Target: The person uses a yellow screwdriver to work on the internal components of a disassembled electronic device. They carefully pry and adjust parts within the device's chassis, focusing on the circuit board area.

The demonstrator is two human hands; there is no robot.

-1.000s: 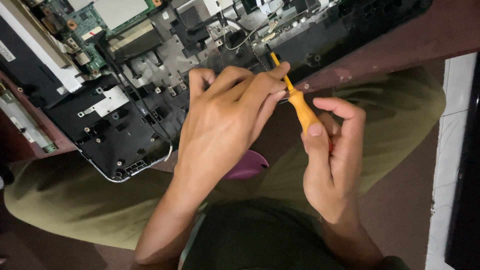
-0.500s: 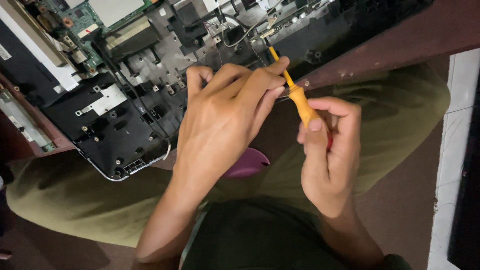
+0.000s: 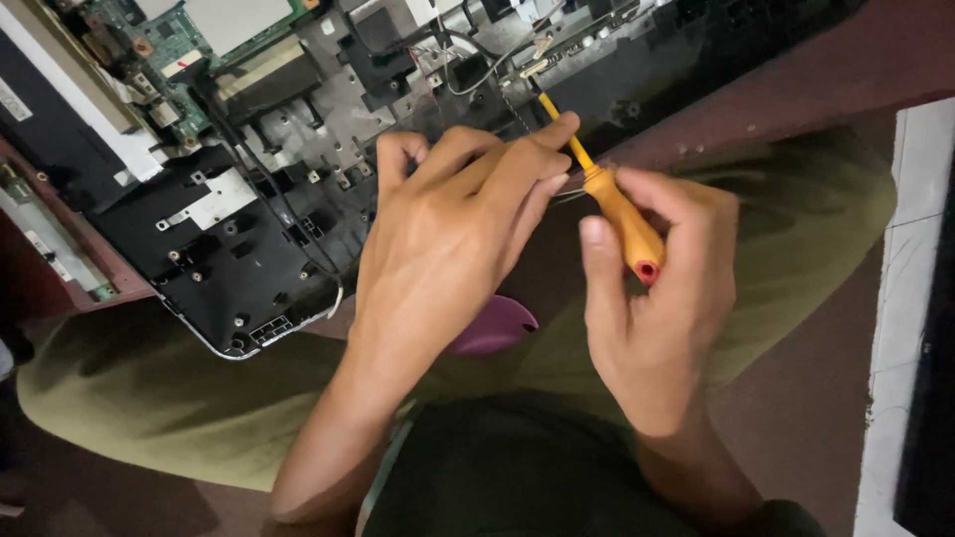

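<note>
An opened laptop chassis (image 3: 249, 249) with bare metal and black plastic lies across my lap, its green circuit board (image 3: 214, 25) at the top. My right hand (image 3: 662, 303) grips the orange handle of a screwdriver (image 3: 617, 214), whose yellow shaft points up-left into the chassis near a bundle of wires (image 3: 477, 70). My left hand (image 3: 448, 239) rests on the chassis, fingertips steadying the shaft just above the handle.
A purple plastic pry tool (image 3: 492, 328) lies on my olive trousers (image 3: 149, 398) under the left wrist. A dark red surface (image 3: 796, 89) runs behind the laptop at the right. White floor tile (image 3: 905, 298) borders the right edge.
The right hand has shifted its grip around the orange handle, and the screwdriver sits slightly lower and more to the left. The left hand stays on the shaft.
</note>
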